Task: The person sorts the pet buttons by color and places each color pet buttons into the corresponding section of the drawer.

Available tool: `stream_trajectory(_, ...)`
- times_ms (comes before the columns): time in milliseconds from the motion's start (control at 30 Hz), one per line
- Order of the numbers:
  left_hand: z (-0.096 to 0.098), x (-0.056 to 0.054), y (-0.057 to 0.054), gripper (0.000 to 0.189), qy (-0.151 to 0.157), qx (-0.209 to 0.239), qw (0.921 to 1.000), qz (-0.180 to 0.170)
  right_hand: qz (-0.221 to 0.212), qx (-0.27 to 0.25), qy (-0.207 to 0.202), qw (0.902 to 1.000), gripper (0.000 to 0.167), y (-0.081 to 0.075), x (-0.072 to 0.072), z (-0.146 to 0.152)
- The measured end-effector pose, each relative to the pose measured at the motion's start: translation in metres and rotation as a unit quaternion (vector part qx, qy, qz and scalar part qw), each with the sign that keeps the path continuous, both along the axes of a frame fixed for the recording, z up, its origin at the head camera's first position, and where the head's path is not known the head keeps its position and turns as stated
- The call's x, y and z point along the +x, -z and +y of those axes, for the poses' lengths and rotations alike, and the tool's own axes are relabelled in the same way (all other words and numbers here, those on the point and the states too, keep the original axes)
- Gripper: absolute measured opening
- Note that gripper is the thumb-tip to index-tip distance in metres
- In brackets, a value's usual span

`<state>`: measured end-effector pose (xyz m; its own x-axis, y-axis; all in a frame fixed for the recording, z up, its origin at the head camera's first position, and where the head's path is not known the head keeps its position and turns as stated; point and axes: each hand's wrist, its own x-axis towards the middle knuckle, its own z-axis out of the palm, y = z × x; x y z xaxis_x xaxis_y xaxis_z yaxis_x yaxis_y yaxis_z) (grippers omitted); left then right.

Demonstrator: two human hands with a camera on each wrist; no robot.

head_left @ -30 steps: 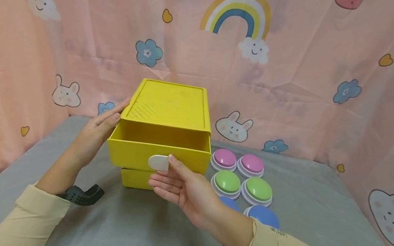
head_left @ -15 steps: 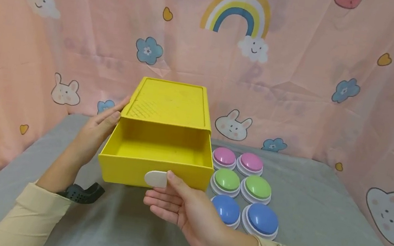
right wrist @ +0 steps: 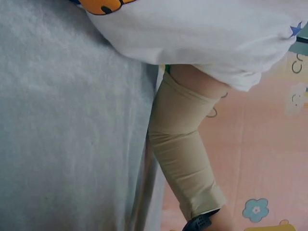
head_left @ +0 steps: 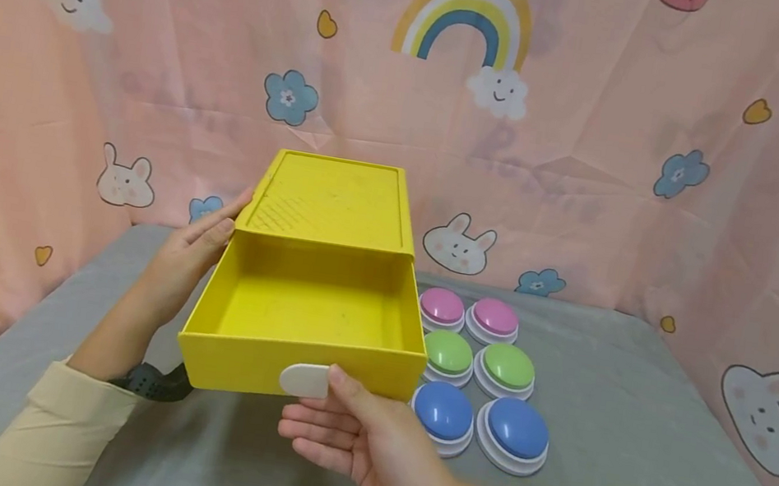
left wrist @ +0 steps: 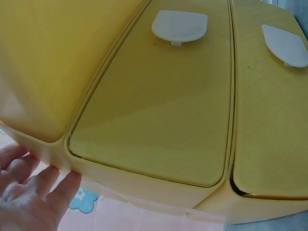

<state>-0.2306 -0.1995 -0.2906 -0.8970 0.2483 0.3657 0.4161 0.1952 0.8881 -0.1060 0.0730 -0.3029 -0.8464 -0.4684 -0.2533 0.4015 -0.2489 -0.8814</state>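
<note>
A yellow drawer cabinet (head_left: 336, 198) stands on the table with its top drawer (head_left: 223, 361) pulled far out; nothing lies inside that drawer. My right hand (head_left: 390, 451) pinches the drawer's white handle (head_left: 303, 380) at its right end, thumb in front, the other fingers stretched out below. Flat along the cabinet's left side rests my left hand (head_left: 180, 268). In the left wrist view, the fingers of the left hand (left wrist: 36, 192) touch the cabinet's side, and two lower drawers with white handles (left wrist: 180, 26) are shut. The right wrist view shows a beige sleeve (right wrist: 183, 144), not the right hand's fingers.
Right of the cabinet, round push lights or buttons stand in pairs: pink (head_left: 496, 318), green (head_left: 509, 367) and blue (head_left: 517, 429), each on a white base. A grey cloth (head_left: 616, 441) covers the table. A printed pink curtain (head_left: 581, 154) hangs behind and at both sides.
The top drawer has slid out towards me, from slightly out to far out, my right hand moving with its handle. My left hand has stayed against the cabinet's side.
</note>
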Motion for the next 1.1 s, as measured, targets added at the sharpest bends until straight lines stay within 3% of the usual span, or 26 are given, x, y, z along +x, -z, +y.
stream_trajectory(333,-0.001,-0.001,0.001,0.051,0.002,-0.004,1.0,0.004,0.008,-0.026,-0.02,0.9994,0.058,0.009,0.004,0.005)
stream_trajectory(867,-0.003,0.001,-0.002,0.053,0.008,0.001,1.0,0.007,0.017,-0.022,-0.031,0.9991,0.057,0.015,0.002,0.004)
stream_trajectory(1000,-0.002,0.001,-0.002,0.051,0.011,0.003,0.9999,0.0,0.019,0.0,-0.051,0.9985,0.056,0.015,0.003,0.009)
stream_trajectory(1100,0.0,0.001,-0.001,0.051,0.013,0.003,0.9999,-0.003,0.021,0.044,-0.092,0.9946,0.05,0.013,0.005,0.02)
